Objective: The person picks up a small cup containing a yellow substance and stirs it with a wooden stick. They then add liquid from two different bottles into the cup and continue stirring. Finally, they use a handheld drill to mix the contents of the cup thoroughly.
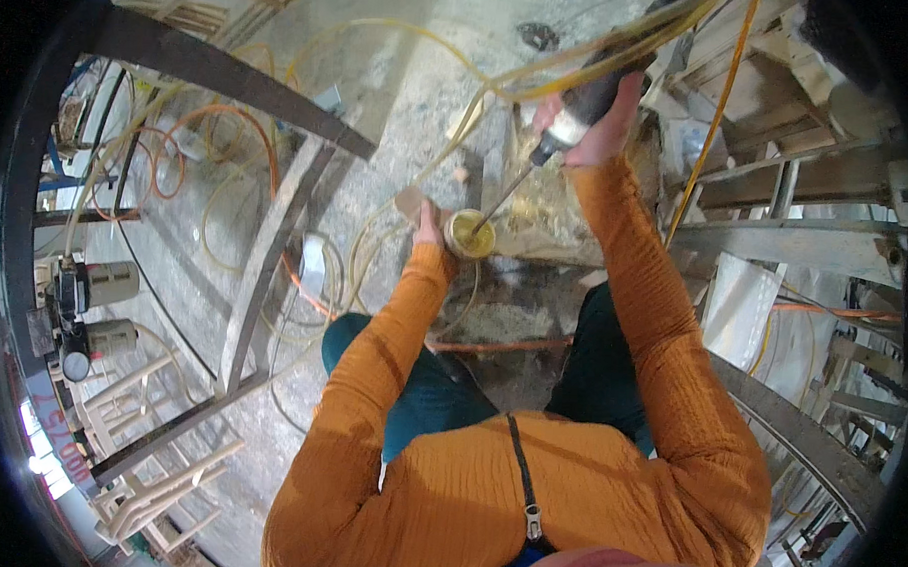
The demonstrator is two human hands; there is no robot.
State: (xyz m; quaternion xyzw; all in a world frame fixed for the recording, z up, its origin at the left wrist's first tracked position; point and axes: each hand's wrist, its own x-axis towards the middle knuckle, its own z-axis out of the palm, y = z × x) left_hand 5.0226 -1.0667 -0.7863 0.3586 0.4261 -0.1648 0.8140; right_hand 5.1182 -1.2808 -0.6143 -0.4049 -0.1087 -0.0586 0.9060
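Observation:
My right hand [607,127] is wrapped round the body of a black and silver drill-like power tool [582,106], at the upper right. From its black collar a long thin metal rod [504,197] slants down to the left, its lower end inside a small round can [468,250]. Yellowish liquid [472,227] shows within the can. On the can's left side, my left hand [430,226] steadies it, most of its fingers hidden. A flat brown block [409,203] sits right by this hand; whether it is held or lies behind, I cannot tell.
Yellowish hoses [413,27] loop over the stained concrete floor and across the tool. An orange hose [502,345] runs before my knees. Metal frames [260,267] stand left, beside air filter units [109,283] and wooden chair frames [157,493]. Racks [795,245] with boards fill the right.

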